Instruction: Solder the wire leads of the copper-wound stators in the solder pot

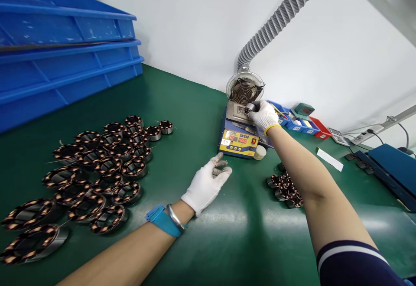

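My right hand point(264, 115), in a white glove, reaches out and grips a small wound stator point(251, 108) over the pot of a blue and yellow solder bath point(238, 136) with red digits on its front. My left hand point(208, 184), also gloved, rests on the green mat point(201, 242) in front of the bath; its fingers are loosely curled and nothing shows in them. A blue strap and a metal bangle sit on that wrist. Several copper-wound stators point(100, 169) lie spread at the left. A smaller cluster of stators point(284, 188) lies under my right forearm.
Stacked blue trays point(61, 56) stand at the back left. A fume fan point(244, 87) with a grey ribbed hose point(279, 17) hangs behind the bath. Small blue and red bins point(303, 123), a white label point(329, 159) and a blue device point(391, 169) sit at the right.
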Motion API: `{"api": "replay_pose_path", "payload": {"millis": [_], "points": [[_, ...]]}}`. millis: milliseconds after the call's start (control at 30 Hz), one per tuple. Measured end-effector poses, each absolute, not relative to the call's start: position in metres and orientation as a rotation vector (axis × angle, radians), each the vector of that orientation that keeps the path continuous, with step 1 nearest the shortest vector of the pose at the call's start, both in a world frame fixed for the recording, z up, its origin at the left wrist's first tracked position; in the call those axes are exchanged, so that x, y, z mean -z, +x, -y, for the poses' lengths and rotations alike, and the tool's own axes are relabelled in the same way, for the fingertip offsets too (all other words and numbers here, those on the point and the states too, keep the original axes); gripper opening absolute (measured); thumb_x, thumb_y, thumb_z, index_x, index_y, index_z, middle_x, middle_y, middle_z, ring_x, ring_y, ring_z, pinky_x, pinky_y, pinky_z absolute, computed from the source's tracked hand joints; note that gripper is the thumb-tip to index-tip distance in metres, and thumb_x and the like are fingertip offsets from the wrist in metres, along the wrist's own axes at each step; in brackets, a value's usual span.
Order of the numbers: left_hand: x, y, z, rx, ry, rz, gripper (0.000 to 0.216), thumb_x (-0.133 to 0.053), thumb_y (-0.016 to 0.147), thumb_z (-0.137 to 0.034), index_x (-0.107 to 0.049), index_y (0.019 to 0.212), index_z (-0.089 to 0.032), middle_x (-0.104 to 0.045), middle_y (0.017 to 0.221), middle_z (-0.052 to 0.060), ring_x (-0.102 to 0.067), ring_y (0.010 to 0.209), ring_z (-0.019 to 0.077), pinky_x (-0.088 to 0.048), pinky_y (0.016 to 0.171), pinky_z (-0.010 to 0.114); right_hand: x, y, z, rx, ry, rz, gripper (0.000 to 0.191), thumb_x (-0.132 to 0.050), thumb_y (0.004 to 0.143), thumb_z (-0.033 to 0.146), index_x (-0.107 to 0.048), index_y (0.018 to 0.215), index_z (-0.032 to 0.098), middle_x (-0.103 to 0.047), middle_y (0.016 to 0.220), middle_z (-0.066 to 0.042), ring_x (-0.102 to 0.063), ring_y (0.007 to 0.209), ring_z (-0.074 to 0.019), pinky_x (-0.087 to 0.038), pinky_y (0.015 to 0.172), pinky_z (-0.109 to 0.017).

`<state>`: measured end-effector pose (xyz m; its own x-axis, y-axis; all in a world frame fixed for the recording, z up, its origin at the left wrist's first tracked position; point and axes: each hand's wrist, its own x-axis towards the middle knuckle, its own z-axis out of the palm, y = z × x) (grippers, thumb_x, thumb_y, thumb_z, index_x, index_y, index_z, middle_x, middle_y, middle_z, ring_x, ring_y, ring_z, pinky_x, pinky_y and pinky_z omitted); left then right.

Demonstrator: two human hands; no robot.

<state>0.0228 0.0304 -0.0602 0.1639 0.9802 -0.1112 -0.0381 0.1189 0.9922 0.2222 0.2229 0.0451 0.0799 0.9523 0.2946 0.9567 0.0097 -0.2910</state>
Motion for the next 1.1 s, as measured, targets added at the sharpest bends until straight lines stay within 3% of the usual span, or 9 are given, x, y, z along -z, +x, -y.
{"api": "replay_pose_path", "payload": {"millis": [700, 933, 1100], "points": [[0.057, 0.022, -0.029, -1.042, 1.172, -1.119, 0.063, -0.065, 0.079, -0.04, -0.049, 0.133, -0.014, -0.064, 0.117, 0.012, -0.065, 0.092, 0.0161, -0.05, 0.09, 0.031, -0.051, 0.221, -0.217, -0.043, -1.931, 1.83, 0.041, -0.066, 0.071, 0.036, -0.065, 0.11, 0.023, -0.069, 0.105, -0.005, -0.064, 0.097, -0.0248, -0.05, 0.089, -0.039], [0.053, 0.021, -0.026, -0.961, 1.351, -1.261, 0.063, -0.059, 0.083, -0.044, -0.047, 0.137, -0.014, -0.064, 0.12, 0.011, -0.065, 0.091, 0.0174, -0.052, 0.085, 0.031, -0.073, 0.235, -0.186, -0.4, -1.753, 1.692, 0.037, -0.06, 0.08, 0.038, -0.067, 0.11, 0.018, -0.071, 0.091, -0.004, -0.067, 0.083, -0.0185, -0.053, 0.083, -0.035], [0.047, 0.013, -0.026, -0.859, 1.633, -1.47, 0.061, -0.055, 0.084, -0.048, -0.049, 0.137, -0.017, -0.066, 0.119, 0.009, -0.066, 0.096, 0.0217, -0.05, 0.089, 0.034, -0.068, 0.269, -0.132, -0.705, -1.837, 1.95, 0.035, -0.053, 0.082, 0.026, -0.068, 0.113, 0.021, -0.072, 0.085, -0.003, -0.067, 0.072, -0.016, -0.055, 0.073, -0.03]]}}
